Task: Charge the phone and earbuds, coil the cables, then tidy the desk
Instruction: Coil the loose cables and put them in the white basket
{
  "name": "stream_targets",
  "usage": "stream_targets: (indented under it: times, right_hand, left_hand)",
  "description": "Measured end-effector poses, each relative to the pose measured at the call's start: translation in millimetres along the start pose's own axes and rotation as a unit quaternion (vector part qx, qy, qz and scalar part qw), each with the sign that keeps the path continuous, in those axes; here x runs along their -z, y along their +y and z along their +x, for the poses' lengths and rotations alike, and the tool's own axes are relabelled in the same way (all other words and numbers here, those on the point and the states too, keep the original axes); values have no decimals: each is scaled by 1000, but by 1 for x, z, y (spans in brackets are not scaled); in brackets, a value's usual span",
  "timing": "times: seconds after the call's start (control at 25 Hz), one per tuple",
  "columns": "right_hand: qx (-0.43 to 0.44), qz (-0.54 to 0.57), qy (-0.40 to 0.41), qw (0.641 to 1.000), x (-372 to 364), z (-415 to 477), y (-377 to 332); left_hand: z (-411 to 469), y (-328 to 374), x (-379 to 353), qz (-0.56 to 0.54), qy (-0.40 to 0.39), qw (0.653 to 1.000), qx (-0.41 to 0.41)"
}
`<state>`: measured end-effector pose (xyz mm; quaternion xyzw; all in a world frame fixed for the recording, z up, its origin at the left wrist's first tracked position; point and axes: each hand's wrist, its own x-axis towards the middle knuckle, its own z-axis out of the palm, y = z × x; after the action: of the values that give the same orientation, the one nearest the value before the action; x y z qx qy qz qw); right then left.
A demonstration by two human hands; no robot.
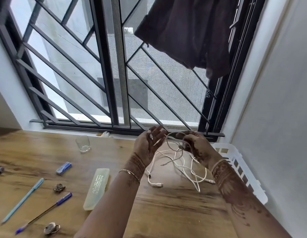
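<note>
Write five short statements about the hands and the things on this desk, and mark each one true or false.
1. The right hand holds a cable loop above the desk. True.
2. The left hand grips a pen. False: its fingers are spread and it holds nothing.
3. The glass lies on its side. False: it stands upright near the window.
4. A white basket sits at the right end of the desk, by the wall. True.
5. All cables are neatly coiled. False: loose white cables lie tangled on the desk.
</note>
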<state>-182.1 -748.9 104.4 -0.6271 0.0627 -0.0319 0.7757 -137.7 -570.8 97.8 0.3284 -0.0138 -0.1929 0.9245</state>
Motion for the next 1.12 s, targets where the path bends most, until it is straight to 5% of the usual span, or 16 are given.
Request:
stream_targets:
  times: [0.2,0.32,0.52,0.64,0.72,0.8,0.88,1.0,1.12]
  right_hand:
    - [-5,70,61,996,17,-2,5]
    - [-31,-96,71,992,26,-3,9]
    - [-129,-283,-159,937,32,-18,4]
    - [-158,-339,-197,906,26,-21,-1]
    - [-65,-395,-104,910,15,-18,0]
    - [125,-421,67,896,5,-15,1]
    - [260,-413,94,868,-3,-11,1]
    - [189,-286,-53,938,-19,-11,-3]
    - [115,-228,-62,965,-27,-16,-5]
  left_hand:
    - [-1,10,6,-54,34,997,-43]
    - [-2,17,8,-56,31,996,-62]
    - [-6,18,-5,-23,-35,999,0]
    - [-13,11,-18,87,-73,990,83]
    - [-17,4,-24,130,-83,980,127]
    - [-18,-1,-28,129,-93,974,160]
    - [-18,-3,-30,147,-107,967,180]
    - [-18,-6,-35,172,-122,964,162]
    - [-17,-6,-44,102,-118,982,105]
